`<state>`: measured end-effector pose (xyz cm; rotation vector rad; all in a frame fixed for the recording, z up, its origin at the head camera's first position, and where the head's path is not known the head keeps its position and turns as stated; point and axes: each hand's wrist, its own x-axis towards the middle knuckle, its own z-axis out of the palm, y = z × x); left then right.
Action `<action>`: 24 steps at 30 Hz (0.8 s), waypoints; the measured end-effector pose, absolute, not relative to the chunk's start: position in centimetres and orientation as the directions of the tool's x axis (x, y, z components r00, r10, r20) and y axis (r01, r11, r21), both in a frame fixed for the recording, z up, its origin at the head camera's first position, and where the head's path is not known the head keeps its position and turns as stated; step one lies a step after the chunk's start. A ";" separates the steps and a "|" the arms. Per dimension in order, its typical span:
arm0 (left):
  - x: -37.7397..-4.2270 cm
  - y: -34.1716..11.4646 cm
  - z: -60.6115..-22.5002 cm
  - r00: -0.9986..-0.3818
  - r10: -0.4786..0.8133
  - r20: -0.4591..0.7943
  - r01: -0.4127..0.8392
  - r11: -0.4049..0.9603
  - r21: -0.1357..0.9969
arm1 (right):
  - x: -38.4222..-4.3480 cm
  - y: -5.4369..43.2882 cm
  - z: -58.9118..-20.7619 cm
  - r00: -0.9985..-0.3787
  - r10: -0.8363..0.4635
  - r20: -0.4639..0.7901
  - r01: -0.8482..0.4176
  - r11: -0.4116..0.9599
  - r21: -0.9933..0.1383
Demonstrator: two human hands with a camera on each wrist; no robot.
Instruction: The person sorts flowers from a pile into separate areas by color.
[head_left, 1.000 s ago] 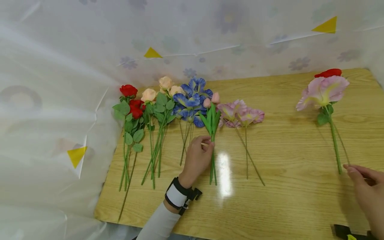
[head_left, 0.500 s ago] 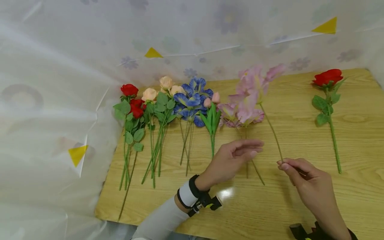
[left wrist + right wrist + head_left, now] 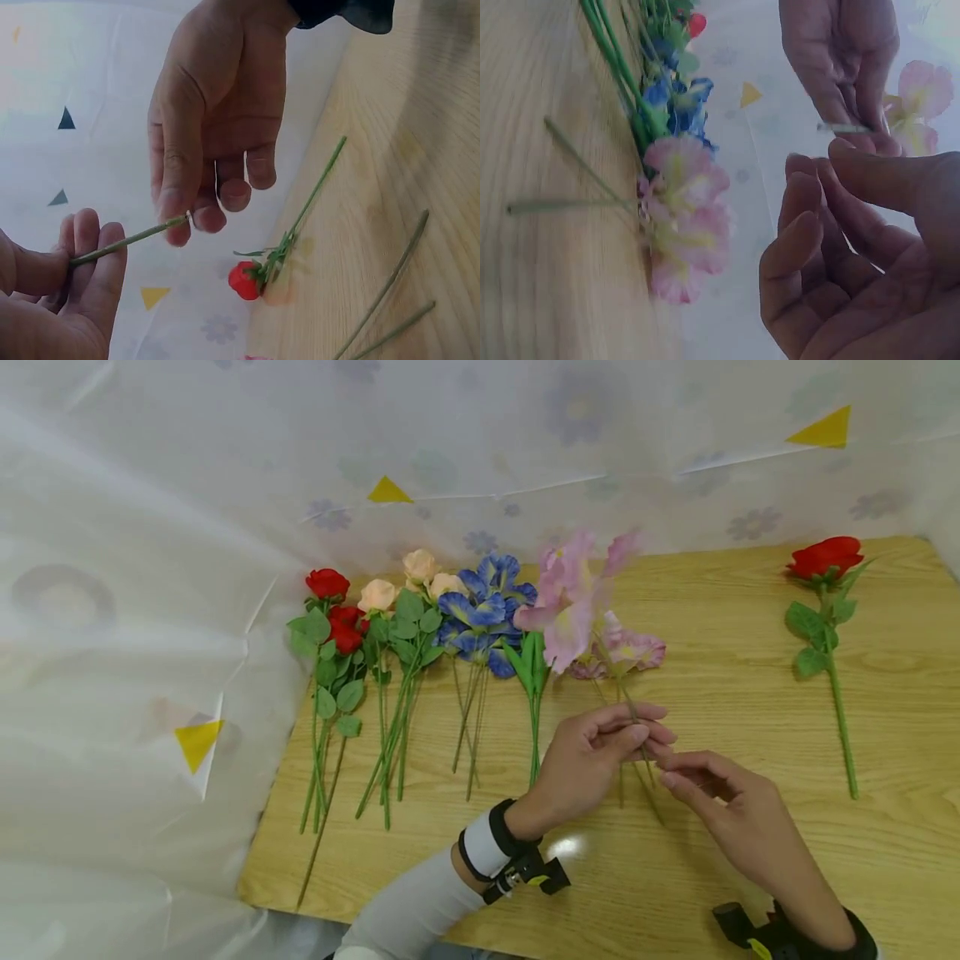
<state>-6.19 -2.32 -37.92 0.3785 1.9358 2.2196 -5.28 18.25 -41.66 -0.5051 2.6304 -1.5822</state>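
Observation:
My left hand (image 3: 588,760) pinches the thin stem of a pink iris (image 3: 573,602) between thumb and fingers, its bloom raised over the tulip and the other flowers. In the left wrist view the stem's free end (image 3: 180,220) juts out from that hand. My right hand (image 3: 738,818) is just right of this end, fingers bent loosely. The right wrist view shows the cut end (image 3: 832,127) beyond the thumb tip, so the right hand appears to hold nothing. Pink irises (image 3: 637,650) lie on the table below, partly hidden by the left hand.
On the wooden table (image 3: 750,693), red roses (image 3: 347,631), peach roses (image 3: 377,596), blue irises (image 3: 483,610) and green-leaved tulips (image 3: 534,668) lie in a row at the left. A single red rose (image 3: 827,558) lies at the far right. White sheeting walls the back and left.
My right hand has brought the pink iris leftward from above the lone rose. My left hand left the tulips, moved right and now grips the iris stem; the right fingers appear to have let go.

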 end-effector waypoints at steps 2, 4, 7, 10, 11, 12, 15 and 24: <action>-6.3 -2.4 -38.1 -0.959 0.277 0.059 0.009 -0.178 0.984 | -6.2 19.8 -42.0 -0.958 -0.267 0.105 -0.237 0.532 -0.813; -6.4 -2.6 -38.4 -0.966 0.257 0.031 -0.021 -0.198 0.980 | -7.5 21.7 -42.7 -0.971 -0.235 0.046 -0.187 0.626 -0.757; -6.4 -2.8 -38.8 -0.973 0.229 -0.012 -0.056 -0.186 0.981 | -9.0 25.2 -44.0 -0.980 -0.160 -0.115 -0.054 0.780 -0.624; -6.5 -3.1 -39.1 -0.976 0.212 -0.043 -0.079 -0.164 0.983 | -9.9 28.4 -45.3 -0.959 -0.052 -0.279 0.088 0.881 -0.466; -6.5 -3.2 -39.2 -0.977 0.210 -0.048 -0.082 -0.156 0.984 | -10.1 29.3 -45.6 -0.947 -0.018 -0.321 0.129 0.893 -0.431; -6.5 -3.3 -39.3 -0.977 0.209 -0.050 -0.083 -0.151 0.985 | -10.2 30.0 -45.9 -0.936 0.006 -0.352 0.158 0.900 -0.406; -6.6 -3.5 -39.5 -0.977 0.204 -0.055 -0.085 -0.141 0.986 | -10.5 31.3 -46.5 -0.909 0.044 -0.414 0.211 0.906 -0.366; -6.7 -3.6 -39.9 -0.976 0.209 -0.066 -0.100 -0.153 0.983 | -11.3 31.8 -47.2 -0.944 -0.028 -0.330 0.091 0.936 -0.340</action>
